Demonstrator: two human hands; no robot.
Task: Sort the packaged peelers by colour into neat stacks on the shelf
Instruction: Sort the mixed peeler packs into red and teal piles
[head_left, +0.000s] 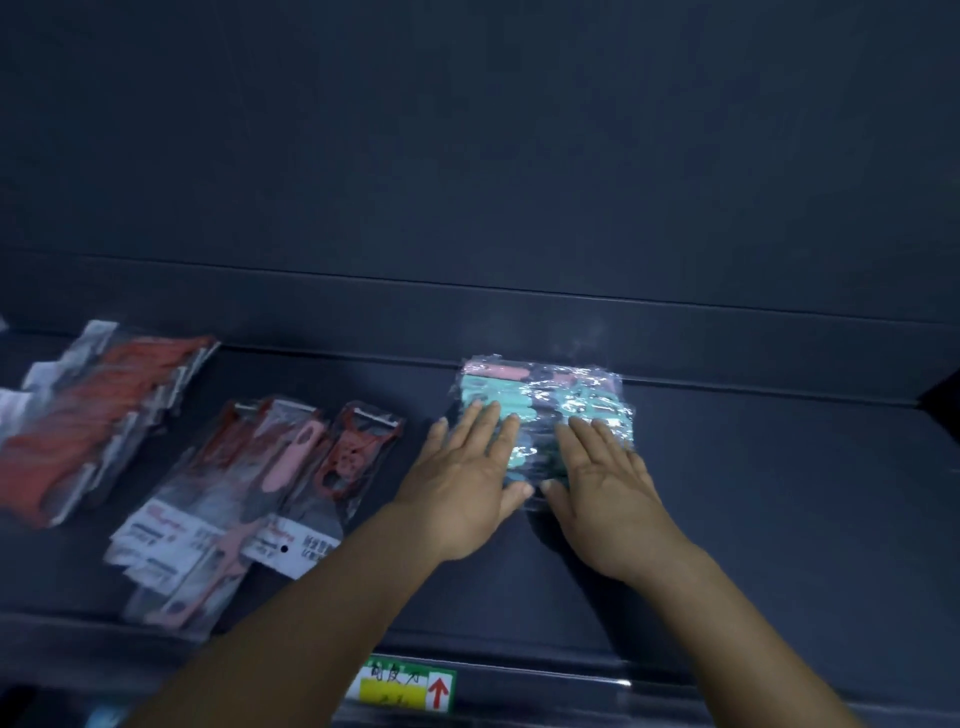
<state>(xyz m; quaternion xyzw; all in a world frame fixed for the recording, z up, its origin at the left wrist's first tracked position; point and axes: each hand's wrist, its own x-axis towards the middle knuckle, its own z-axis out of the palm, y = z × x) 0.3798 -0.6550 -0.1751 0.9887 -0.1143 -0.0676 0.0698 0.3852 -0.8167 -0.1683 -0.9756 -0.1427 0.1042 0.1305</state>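
1. Flat on the dark shelf (727, 493), right of centre, lies a stack of teal packaged peelers (540, 410) in clear wrap, one pink pack at its far edge; their long axes run left to right.
2. Both grips are open: the left hand (462, 483) and the right hand (602, 483) press straight fingers on top of this stack.
3. Further left, a fanned row of red peelers (98, 410) lies overlapping; the count is blurred.
4. Between them, about three loose packs (270, 483), red and pink, point away and slightly rightward.
5. One price label (408, 683) sits on the shelf's front edge.
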